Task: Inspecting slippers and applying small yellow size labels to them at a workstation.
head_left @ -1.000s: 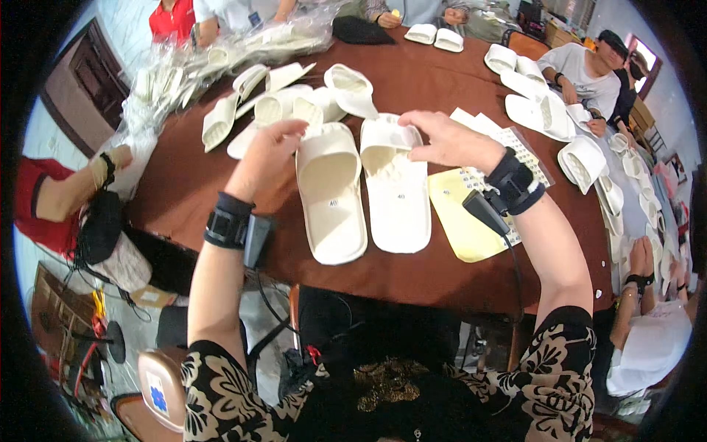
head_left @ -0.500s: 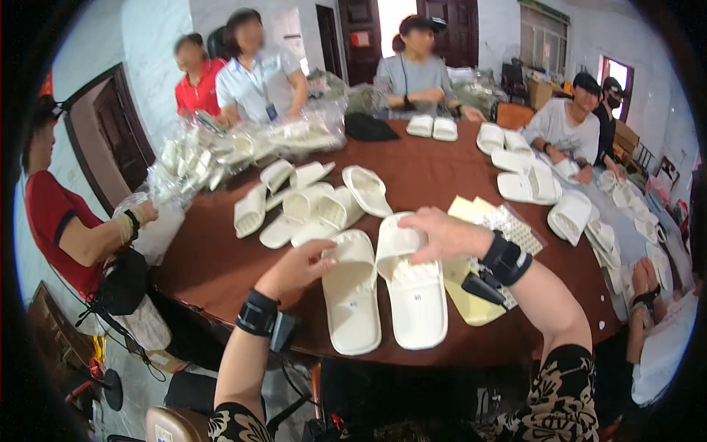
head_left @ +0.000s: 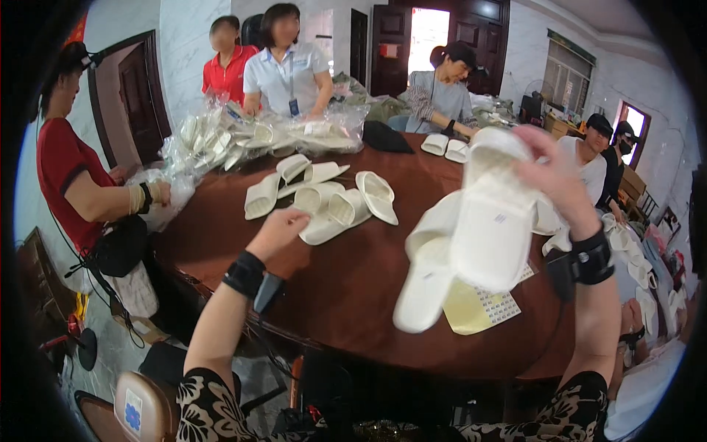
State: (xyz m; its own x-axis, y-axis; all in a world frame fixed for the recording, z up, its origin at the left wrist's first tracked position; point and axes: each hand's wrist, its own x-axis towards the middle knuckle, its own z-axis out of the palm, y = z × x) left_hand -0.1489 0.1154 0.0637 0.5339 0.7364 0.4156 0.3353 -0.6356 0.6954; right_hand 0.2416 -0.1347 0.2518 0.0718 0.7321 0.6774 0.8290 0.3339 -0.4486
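My right hand (head_left: 557, 171) grips a pair of white open-toe slippers, raised above the table and blurred by motion. The front slipper (head_left: 492, 243) faces me with a small dark mark on its insole. Its mate (head_left: 423, 291) hangs tilted behind it to the left. My left hand (head_left: 276, 230), fingers curled together, is at the near end of a cluster of white slippers (head_left: 345, 214). That hand hides part of the cluster, so whether it grips one cannot be told. A sheet of small labels on yellow backing (head_left: 471, 313) lies under the raised pair.
On the brown table (head_left: 324, 295) a heap of bagged slippers (head_left: 243, 136) lies far left, beside a black cap (head_left: 387, 138). Another pair (head_left: 445, 147) stands at the far edge. Several people work around the table; more slippers (head_left: 630, 247) lie at right.
My right hand has lifted the two slippers off the table, up and to the right. My left hand has left them, moving up and left to the cluster. The view has shifted slightly.
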